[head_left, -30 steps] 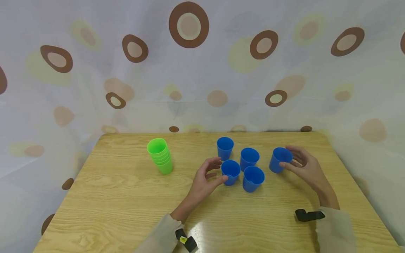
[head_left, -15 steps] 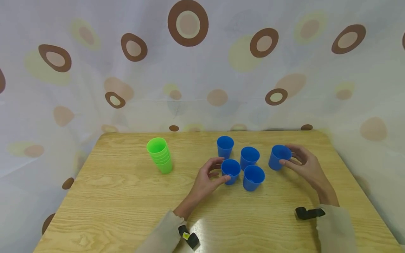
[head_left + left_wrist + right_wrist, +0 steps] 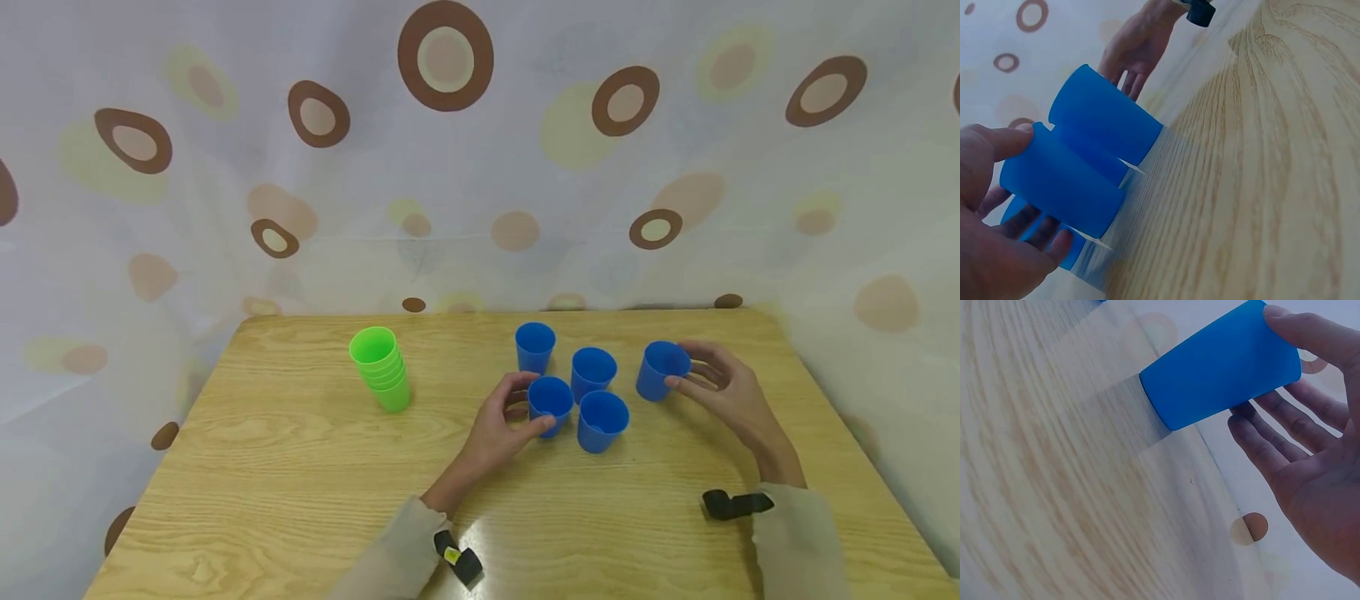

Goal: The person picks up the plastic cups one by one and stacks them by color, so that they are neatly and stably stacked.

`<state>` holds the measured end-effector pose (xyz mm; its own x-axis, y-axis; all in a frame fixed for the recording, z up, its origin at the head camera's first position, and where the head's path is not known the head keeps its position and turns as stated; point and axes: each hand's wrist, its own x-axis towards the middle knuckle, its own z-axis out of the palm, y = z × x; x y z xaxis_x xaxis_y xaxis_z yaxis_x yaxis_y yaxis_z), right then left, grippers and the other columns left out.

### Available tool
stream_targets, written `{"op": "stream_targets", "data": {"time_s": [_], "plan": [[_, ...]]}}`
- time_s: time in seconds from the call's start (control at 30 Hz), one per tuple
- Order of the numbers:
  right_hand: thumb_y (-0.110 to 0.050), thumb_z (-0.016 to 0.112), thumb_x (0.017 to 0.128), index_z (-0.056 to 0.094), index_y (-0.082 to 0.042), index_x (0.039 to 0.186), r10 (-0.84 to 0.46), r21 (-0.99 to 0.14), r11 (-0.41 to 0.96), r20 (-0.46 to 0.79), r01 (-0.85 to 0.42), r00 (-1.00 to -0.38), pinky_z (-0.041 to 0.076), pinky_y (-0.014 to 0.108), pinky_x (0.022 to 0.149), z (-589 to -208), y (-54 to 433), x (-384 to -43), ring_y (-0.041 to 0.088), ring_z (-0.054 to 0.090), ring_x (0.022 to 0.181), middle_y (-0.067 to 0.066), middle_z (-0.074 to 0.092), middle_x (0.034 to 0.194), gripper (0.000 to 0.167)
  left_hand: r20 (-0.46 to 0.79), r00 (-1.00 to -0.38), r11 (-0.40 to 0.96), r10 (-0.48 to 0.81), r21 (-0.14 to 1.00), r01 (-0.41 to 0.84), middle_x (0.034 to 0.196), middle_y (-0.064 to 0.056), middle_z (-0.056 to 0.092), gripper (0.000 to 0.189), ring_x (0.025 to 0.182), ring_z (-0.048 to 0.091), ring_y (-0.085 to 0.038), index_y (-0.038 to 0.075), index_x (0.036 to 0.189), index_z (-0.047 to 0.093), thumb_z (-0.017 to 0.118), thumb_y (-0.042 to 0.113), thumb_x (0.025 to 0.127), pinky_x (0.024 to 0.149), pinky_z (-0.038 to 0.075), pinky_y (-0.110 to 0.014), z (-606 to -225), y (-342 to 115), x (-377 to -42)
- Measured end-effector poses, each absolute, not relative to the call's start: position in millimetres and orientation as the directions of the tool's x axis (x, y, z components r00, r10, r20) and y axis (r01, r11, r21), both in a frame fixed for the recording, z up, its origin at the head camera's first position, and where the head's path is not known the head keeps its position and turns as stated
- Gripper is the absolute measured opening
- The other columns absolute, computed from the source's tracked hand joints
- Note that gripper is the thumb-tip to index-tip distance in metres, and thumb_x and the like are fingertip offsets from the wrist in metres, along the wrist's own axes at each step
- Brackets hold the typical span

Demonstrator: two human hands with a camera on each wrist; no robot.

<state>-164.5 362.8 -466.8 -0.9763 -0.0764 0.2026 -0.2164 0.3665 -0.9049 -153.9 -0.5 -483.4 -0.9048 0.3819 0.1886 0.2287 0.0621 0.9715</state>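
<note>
Fingers and thumb of my left hand (image 3: 491, 429) curl round the near-left blue cup (image 3: 551, 397), which stands upright. In the left wrist view the thumb lies at that cup's rim and the fingers pass along its side. Farther right, my right hand (image 3: 735, 398) holds another upright blue cup (image 3: 654, 382), set apart from the others. The right wrist view shows the thumb on this cup's rim (image 3: 1225, 365) and the fingers along its far side. Close by the left hand's cup are a back cup (image 3: 534, 350), a middle cup (image 3: 591, 375) and a front cup (image 3: 598, 429), all blue.
A stack of nested green cups (image 3: 382, 371) stands at the left on the wooden table (image 3: 285, 475). Behind and beside the table hangs a pale curtain (image 3: 450, 183) with brown ring prints. Each sleeve carries a black wrist strap (image 3: 738, 505).
My right hand and its cup have shifted slightly toward the back of the table. The left hand has closed in round its cup and moved a little to the right.
</note>
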Motion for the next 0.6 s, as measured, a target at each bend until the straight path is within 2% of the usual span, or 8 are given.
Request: {"op": "stream_targets", "data": {"time_s": [0.27, 0.47, 0.6], "plan": [[-0.001, 0.070, 0.097, 0.048, 0.000, 0.147, -0.098, -0.898, 0.351, 0.247, -0.266, -0.964, 0.049, 0.012, 0.095, -466, 363, -167, 0.009, 0.056, 0.122, 0.018, 0.052, 0.144, 0.055, 0.223, -0.901, 0.011, 0.372, 0.970, 0.245, 0.141, -0.016, 0.056, 0.051, 0.130, 0.055, -0.034, 0.003, 0.143, 0.050, 0.071, 0.006, 0.097, 0.108, 0.049, -0.048, -483, 0, -155], [0.000, 0.069, 0.097, 0.048, 0.000, 0.147, -0.094, -0.894, 0.356, 0.255, -0.272, -0.962, 0.051, 0.013, 0.093, -471, 365, -166, 0.010, 0.057, 0.121, 0.014, 0.053, 0.142, 0.054, 0.234, -0.897, 0.020, 0.376, 0.965, 0.261, 0.142, -0.014, 0.055, 0.052, 0.130, 0.055, -0.031, 0.005, 0.144, 0.050, 0.072, 0.009, 0.097, 0.107, 0.050, -0.042, -477, -2, -156], [-0.001, 0.069, 0.097, 0.047, -0.001, 0.147, -0.090, -0.892, 0.365, 0.252, -0.267, -0.964, 0.050, 0.012, 0.093, -472, 366, -165, 0.010, 0.056, 0.122, 0.015, 0.053, 0.143, 0.054, 0.252, -0.890, 0.011, 0.380, 0.961, 0.277, 0.142, -0.015, 0.054, 0.053, 0.130, 0.055, -0.033, 0.004, 0.145, 0.048, 0.072, 0.009, 0.098, 0.107, 0.050, -0.044, -473, -5, -156]]}}
